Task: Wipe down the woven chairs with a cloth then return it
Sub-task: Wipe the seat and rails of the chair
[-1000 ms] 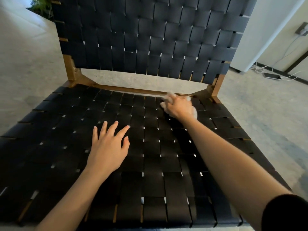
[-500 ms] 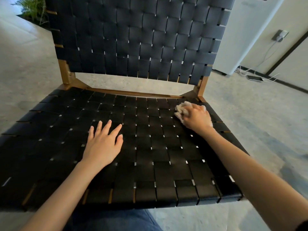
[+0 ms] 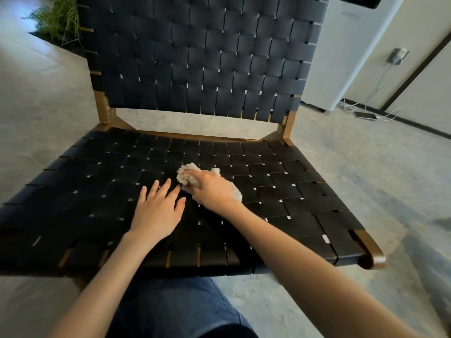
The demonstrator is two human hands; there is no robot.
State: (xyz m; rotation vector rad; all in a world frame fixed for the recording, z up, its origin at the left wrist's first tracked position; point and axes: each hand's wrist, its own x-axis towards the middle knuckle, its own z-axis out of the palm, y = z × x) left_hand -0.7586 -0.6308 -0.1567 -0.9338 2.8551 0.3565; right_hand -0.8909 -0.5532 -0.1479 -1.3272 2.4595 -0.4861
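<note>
The cloth (image 3: pixel 186 176) is bunched under the right hand (image 3: pixel 214 189), whose fingers are curled over it. It is pressed onto the woven seat (image 3: pixel 280 191) near the middle. The left hand (image 3: pixel 158 208) is laid flat on the seat just beside it, with the fingers straight and spread and nothing held.

The wiping of the seat is judged to be under way. No mark tells wiped straps from unwiped ones, so the share already covered cannot be told. Nothing is touching the backrest (image 3: pixel 195 57), and whether it has been wiped cannot be told either. Only one chair is seen, though the task speaks of several, so more work is likely left. The return of the cloth is not yet done, and the place it belongs is not in view.

The seat is closed at the back by a wooden rail (image 3: pixel 195 137), above which bare floor (image 3: pixel 366 172) is seen through a gap under the backrest. The rounded wooden front corner (image 3: pixel 373 255) marks the right front limit, well apart from the cloth. The left side of the seat runs out of the picture. The front edge is met by a leg in jeans (image 3: pixel 175 308).

Wide stretches of seat lie open to the right of the cloth and toward the back rail. A stroke to the left would be blocked by the resting left hand unless it is lifted. A plant (image 3: pixel 58 20) at the back left, and a white cabinet (image 3: pixel 341 57) and floor cables (image 3: pixel 366 115) at the back right, are kept well apart from the chair.
</note>
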